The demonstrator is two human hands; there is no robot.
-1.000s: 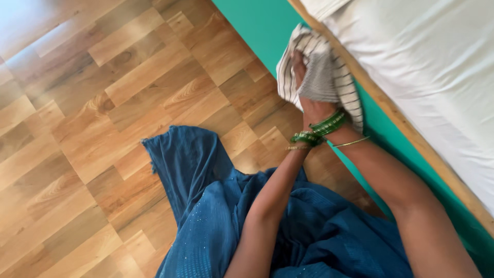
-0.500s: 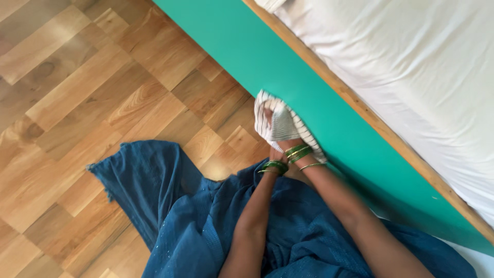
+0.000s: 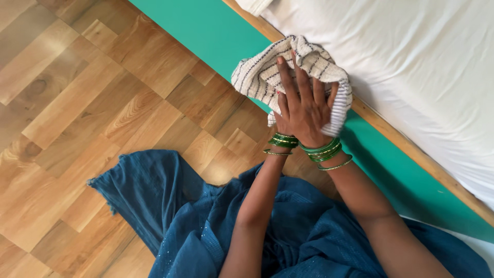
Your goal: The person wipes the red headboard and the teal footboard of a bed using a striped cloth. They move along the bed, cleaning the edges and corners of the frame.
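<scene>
Right hand point(image 3: 307, 108) lies flat, fingers spread, pressing a striped cloth point(image 3: 267, 72) against the bed's green side panel point(image 3: 216, 31), at its wooden top rail point(image 3: 406, 136). Left hand point(image 3: 282, 121) is mostly hidden beneath it, grip can't tell. White mattress point(image 3: 411, 56) above; blue garment point(image 3: 206, 221) over wood-pattern floor point(image 3: 77, 103).

From my remote view, both forearms are bare, with no sleeves visible. The right hand point(image 3: 307, 110) carries a stack of green bangles point(image 3: 323, 150) at the wrist, followed by one thin gold-coloured bangle point(image 3: 335, 165). The left hand point(image 3: 282, 119), mostly hidden, carries a similar green stack point(image 3: 282, 140) and what appears to be a thin beaded gold bangle point(image 3: 277, 153). A dark blue garment point(image 3: 206, 221) with fine sparkling dots and a frayed edge covers the lap.
</scene>
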